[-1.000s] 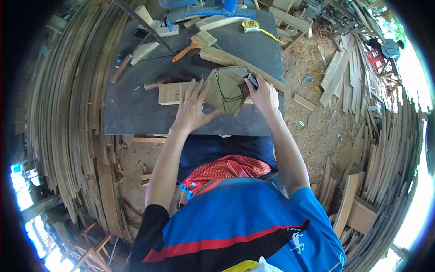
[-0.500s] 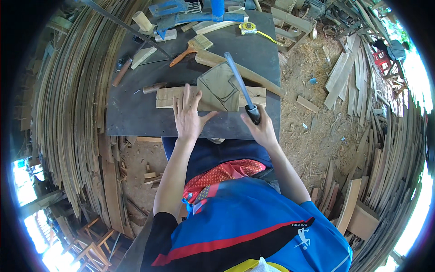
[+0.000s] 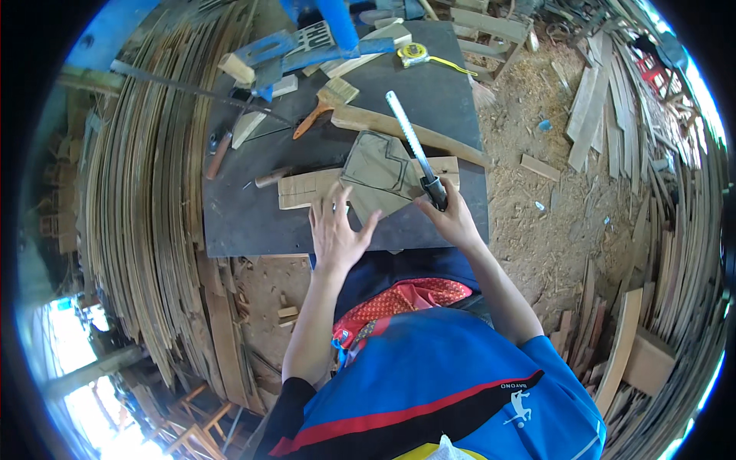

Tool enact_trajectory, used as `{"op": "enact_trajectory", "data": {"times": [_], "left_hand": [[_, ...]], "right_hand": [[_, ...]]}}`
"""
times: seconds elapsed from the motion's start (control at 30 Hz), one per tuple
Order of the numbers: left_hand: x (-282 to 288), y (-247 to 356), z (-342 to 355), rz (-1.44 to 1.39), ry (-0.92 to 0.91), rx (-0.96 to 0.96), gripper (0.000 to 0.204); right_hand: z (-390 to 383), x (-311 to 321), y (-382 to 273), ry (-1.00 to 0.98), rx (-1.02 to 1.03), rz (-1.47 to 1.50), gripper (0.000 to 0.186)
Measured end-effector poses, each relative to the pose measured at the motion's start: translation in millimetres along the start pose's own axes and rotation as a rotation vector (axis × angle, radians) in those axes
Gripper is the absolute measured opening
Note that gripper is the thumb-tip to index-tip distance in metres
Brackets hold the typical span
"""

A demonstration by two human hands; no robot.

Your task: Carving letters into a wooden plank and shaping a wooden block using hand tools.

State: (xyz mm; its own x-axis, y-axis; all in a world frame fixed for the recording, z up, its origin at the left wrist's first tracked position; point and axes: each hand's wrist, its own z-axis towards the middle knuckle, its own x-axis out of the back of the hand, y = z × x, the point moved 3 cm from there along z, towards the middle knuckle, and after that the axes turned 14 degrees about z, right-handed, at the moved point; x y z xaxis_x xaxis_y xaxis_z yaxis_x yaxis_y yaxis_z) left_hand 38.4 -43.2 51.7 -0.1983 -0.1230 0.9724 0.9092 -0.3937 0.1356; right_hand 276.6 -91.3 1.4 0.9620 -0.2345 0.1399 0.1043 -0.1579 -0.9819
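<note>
My left hand (image 3: 336, 234) lies open, fingers spread, just in front of a brownish cardboard template (image 3: 378, 172) and near its front edge. The template rests on a flat wooden board (image 3: 308, 189) on the dark worktable (image 3: 238, 222). My right hand (image 3: 452, 218) grips the black handle of a hand saw (image 3: 410, 142), whose light blade points up and away over the template's right side. Behind the template lies a long curved wooden piece (image 3: 376, 121).
A paintbrush (image 3: 326, 103), a yellow tape measure (image 3: 415, 54), a chisel (image 3: 217, 157), wood offcuts and a blue clamp-like tool (image 3: 307, 46) sit at the back of the table. Stacked planks (image 3: 146, 207) stand left. Sawdust and scrap boards cover the ground (image 3: 552, 207) on the right.
My right hand picked up the saw from beside the template and raised its blade over it. My left hand slid back from the template toward the table's front edge.
</note>
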Motion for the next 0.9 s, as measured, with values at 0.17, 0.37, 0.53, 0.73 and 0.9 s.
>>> {"op": "enact_trajectory", "data": {"times": [0.17,0.37,0.53,0.73,0.9], "left_hand": [[-7,1,65,-0.119,0.034,-0.161,0.068],[-52,-22,138,-0.401,-0.274,0.170,0.073],[-56,-23,147,-0.181,-0.401,-0.143,0.092],[-49,-40,146,-0.100,-0.513,0.062,0.089],[-52,-62,127,-0.095,-0.392,0.050,0.087]], "right_hand": [[-17,8,-4,0.106,-0.132,0.120,0.049],[-36,21,-11,0.088,-0.147,0.132,0.041],[-50,11,-8,-0.191,-0.437,0.073,0.052],[-37,-25,-2,-0.389,-0.580,0.355,0.049],[-24,-38,-11,-0.311,-0.568,0.569,0.038]]}}
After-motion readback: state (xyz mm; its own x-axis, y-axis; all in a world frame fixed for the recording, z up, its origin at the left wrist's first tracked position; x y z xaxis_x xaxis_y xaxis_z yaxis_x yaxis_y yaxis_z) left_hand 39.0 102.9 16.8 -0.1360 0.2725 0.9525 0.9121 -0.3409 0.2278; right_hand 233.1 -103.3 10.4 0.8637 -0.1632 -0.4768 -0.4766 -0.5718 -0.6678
